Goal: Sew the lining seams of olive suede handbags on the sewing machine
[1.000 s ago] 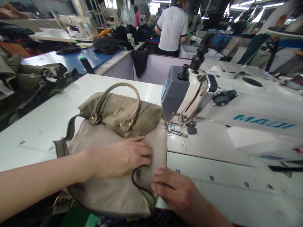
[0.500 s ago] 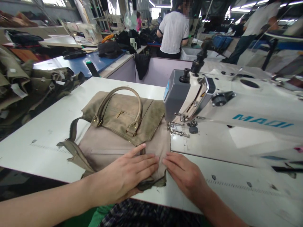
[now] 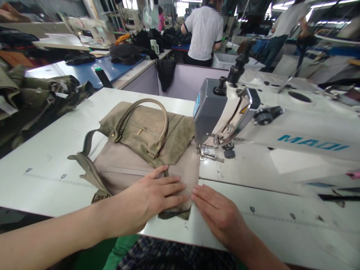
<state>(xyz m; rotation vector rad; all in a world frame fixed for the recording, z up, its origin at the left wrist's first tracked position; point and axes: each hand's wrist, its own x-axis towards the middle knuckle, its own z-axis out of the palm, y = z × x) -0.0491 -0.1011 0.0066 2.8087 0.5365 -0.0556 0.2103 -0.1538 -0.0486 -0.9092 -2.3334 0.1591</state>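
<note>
An unfinished olive handbag [image 3: 180, 129] with a rolled handle [image 3: 149, 101] and a small zipped pocket lies on the sewing table. Its beige lining [image 3: 123, 159] is spread toward me. My left hand [image 3: 160, 191] rests flat on the lining with its fingers spread. At the lining's right edge, my right hand [image 3: 216, 206] has its fingers pressed together, gripping the fabric edge; the thumb is mostly hidden. Beyond the hands, the upper right edge of the bag reaches the presser foot [image 3: 209, 153] of the sewing machine [image 3: 303, 123]. A loose zipper strip [image 3: 90, 165] curls at the left.
Piled olive fabric pieces [image 3: 36, 101] lie left of the white table [image 3: 42, 150]. A thread cone [image 3: 102, 77] stands behind it. A black cloth [image 3: 165, 75] hangs over the partition. Two people in white tops [image 3: 204, 32] are farther back, beside other workstations.
The bag and lining have shifted slightly toward the machine's foot, the near edge turning a little left. Both hands keep their contact with the lining. The camera view has tilted slightly.
</note>
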